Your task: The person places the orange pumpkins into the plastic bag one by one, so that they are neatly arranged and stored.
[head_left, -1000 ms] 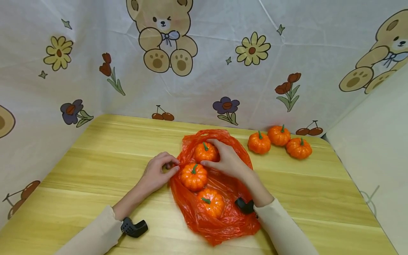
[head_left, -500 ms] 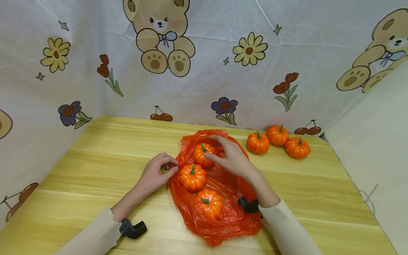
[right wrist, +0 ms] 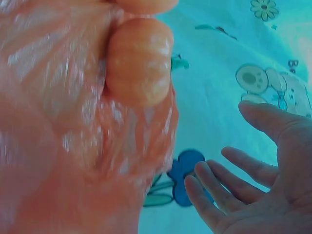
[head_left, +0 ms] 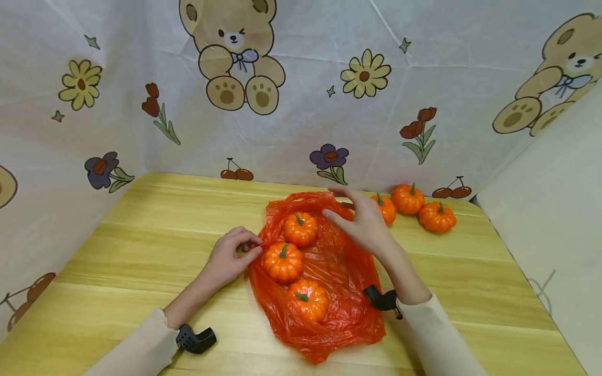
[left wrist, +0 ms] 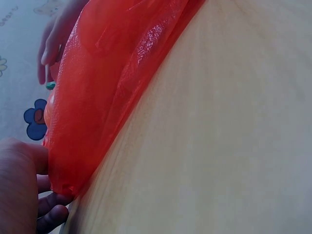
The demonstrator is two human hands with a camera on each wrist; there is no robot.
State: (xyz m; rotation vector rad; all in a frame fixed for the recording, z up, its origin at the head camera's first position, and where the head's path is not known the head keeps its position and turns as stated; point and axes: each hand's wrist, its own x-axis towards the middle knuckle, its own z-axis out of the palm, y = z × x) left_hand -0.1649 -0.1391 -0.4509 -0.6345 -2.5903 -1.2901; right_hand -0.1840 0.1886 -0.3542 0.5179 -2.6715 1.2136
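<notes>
A red plastic bag (head_left: pixel 336 271) lies spread with its mouth up, and three small orange pumpkins with green stems sit in it: a far pumpkin (head_left: pixel 301 230), a middle pumpkin (head_left: pixel 284 262) and a near pumpkin (head_left: pixel 309 302). My left hand (head_left: pixel 235 253) pinches the bag's left rim between thumb and fingers; the left wrist view shows the gripped film (left wrist: pixel 66 183) at the fingertips. Over the bag's far right rim hangs my right hand (head_left: pixel 364 219), fingers spread and holding nothing. In the right wrist view its fingers (right wrist: pixel 253 168) are apart from the pumpkin (right wrist: pixel 140 62).
Behind my right hand, three more pumpkins stand at the table's back right: one partly covered pumpkin (head_left: pixel 386 210), a back pumpkin (head_left: pixel 407 199) and a right pumpkin (head_left: pixel 437 217). A bear-print cloth (head_left: pixel 291 136) rises along the wooden table's (head_left: pixel 183 209) back edge.
My right hand has let go of the far pumpkin and moved right and away, towards the pumpkins outside the bag. My left hand keeps its pinch on the bag's rim.
</notes>
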